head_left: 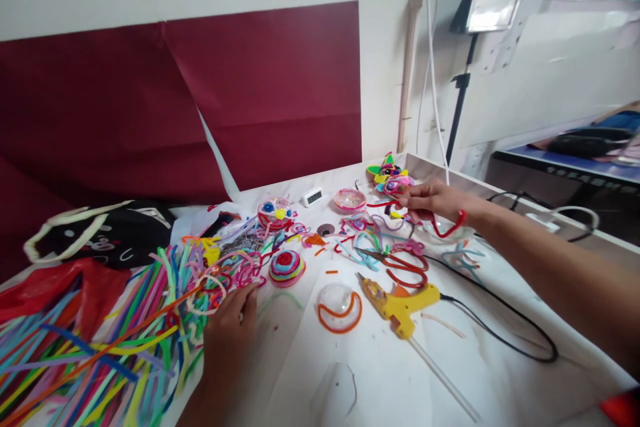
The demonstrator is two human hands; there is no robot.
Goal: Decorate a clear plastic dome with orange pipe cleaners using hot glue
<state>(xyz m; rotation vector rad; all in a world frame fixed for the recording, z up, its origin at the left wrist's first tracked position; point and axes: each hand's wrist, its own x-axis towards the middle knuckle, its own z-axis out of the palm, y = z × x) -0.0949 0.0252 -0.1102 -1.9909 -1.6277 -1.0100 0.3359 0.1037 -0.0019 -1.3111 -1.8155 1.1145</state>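
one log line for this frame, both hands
left hand: flat on pipe cleaners | right hand: on red pipe cleaner, by colourful craft piece | glue gun: lying untouched on table

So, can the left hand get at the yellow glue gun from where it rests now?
Probably yes. The left hand rests on the table beside the pipe cleaner pile. Between it and the glue gun lies only a low clear dome with an orange ring, easy to pass over.
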